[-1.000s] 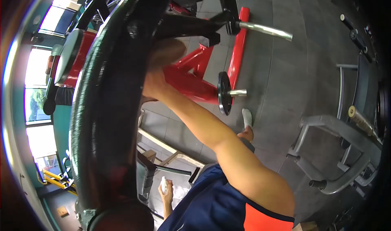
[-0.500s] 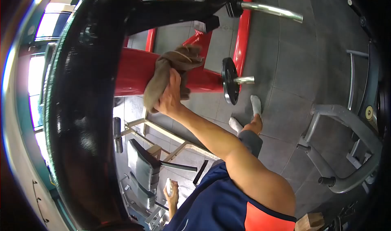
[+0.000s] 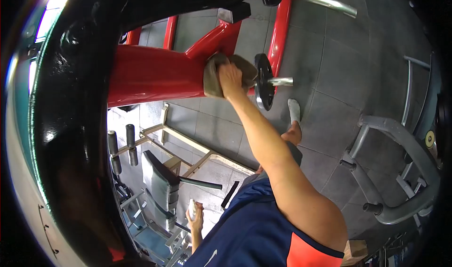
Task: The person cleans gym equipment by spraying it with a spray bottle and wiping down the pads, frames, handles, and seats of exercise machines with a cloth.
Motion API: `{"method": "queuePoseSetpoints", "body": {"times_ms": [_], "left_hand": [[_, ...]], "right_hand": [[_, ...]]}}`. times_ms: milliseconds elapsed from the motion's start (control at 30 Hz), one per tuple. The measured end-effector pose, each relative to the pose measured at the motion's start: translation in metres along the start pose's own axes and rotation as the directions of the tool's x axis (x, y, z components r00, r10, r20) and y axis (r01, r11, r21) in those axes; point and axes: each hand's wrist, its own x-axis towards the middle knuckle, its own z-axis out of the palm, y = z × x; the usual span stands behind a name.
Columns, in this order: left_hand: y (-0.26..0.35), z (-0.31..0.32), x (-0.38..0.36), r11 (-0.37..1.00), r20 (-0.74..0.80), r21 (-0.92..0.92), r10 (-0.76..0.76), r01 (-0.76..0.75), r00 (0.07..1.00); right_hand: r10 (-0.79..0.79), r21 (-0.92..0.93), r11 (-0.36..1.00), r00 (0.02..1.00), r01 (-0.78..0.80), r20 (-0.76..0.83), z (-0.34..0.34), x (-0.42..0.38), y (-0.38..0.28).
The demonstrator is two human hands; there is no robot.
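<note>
My right hand is closed on a brown-grey cloth and presses it against the red steel beam of a gym machine, close to the beam's lower end. Just beyond the cloth, a black weight plate sits on a short chrome bar. Held lower and further left, my left hand grips a small white object whose kind I cannot tell; fingers cover part of it.
A thick glossy black machine arm fills the left side. Below the beam stands a padded bench on a cream metal frame. A grey machine frame stands at the right, and a chrome bar juts out at the top.
My right hand has slid the cloth along the red beam toward the weight plate. My left hand still holds the white object, and the camera view has shifted slightly.
</note>
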Motion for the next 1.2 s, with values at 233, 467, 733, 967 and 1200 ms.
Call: {"method": "queuePoseSetpoints", "body": {"times_ms": [233,467,733,967,1200], "left_hand": [[0.028,0.021,0.002,0.999,0.013,0.042,0.032,-0.032,0.999],[-0.008,-0.001,-0.024,0.973,0.073,0.125,-0.202,0.192,0.977],[0.012,0.034,-0.028,0.963,-0.050,-0.021,-0.270,0.270,0.961],[0.059,0.042,-0.008,0.998,-0.069,-0.054,0.033,-0.037,0.997],[-0.001,0.038,0.007,0.978,-0.271,-0.185,0.040,-0.093,0.962]], "right_hand": [[0.339,0.419,0.859,0.940,-0.294,-0.038,0.072,-0.125,-0.014],[0.500,0.919,0.384,0.857,-0.093,-0.123,0.156,-0.031,0.082],[0.387,0.872,0.286,0.880,-0.398,0.275,0.111,-0.046,0.050],[-0.463,0.547,0.697,0.874,0.462,-0.148,-0.064,-0.009,-0.199],[-0.479,0.183,0.703,0.647,0.688,-0.594,-0.030,-0.018,-0.109]]}}
